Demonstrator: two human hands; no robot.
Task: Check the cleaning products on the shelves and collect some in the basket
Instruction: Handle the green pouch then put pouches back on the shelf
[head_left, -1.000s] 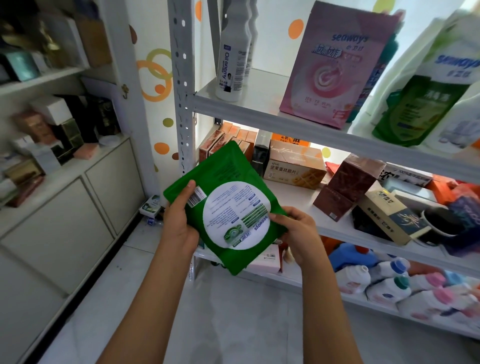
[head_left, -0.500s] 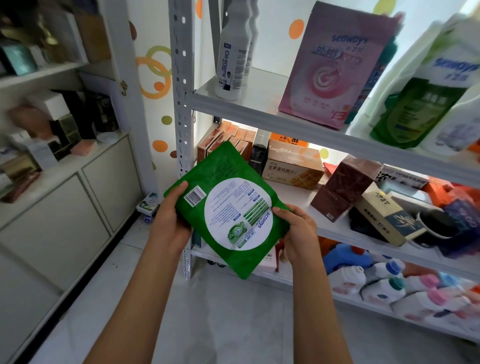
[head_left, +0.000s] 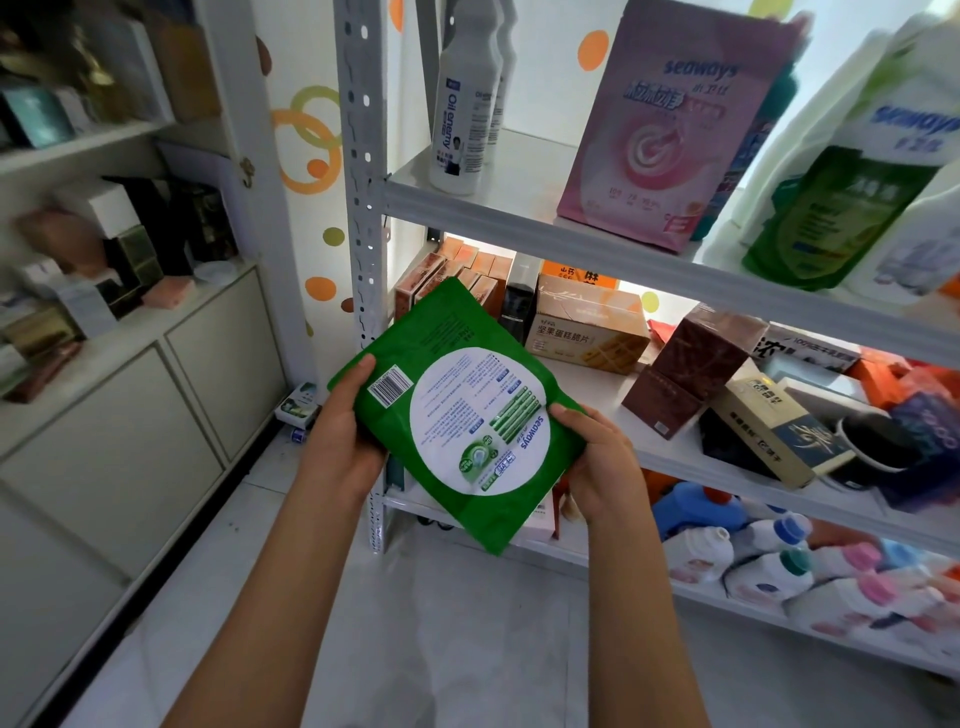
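Both hands, left hand (head_left: 340, 447) and right hand (head_left: 605, 465), are gripping a flat, glossy green pouch (head_left: 457, 415) at frame centre | white metal shelves (head_left: 545, 218) are standing behind, crowding boxes and bottles.

A single wide-angle head view looks forward and down from close range. It faces the white metal shelving (head_left: 545, 218), with the tiled floor (head_left: 441, 649) below.

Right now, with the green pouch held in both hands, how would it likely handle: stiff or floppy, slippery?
The green pouch is probably floppy: its surface creases between the left hand and the right hand. The glossy film looks somewhat slippery, so gripping opposite edges seems sensible. It lies fairly flat, so it is unlikely to roll.
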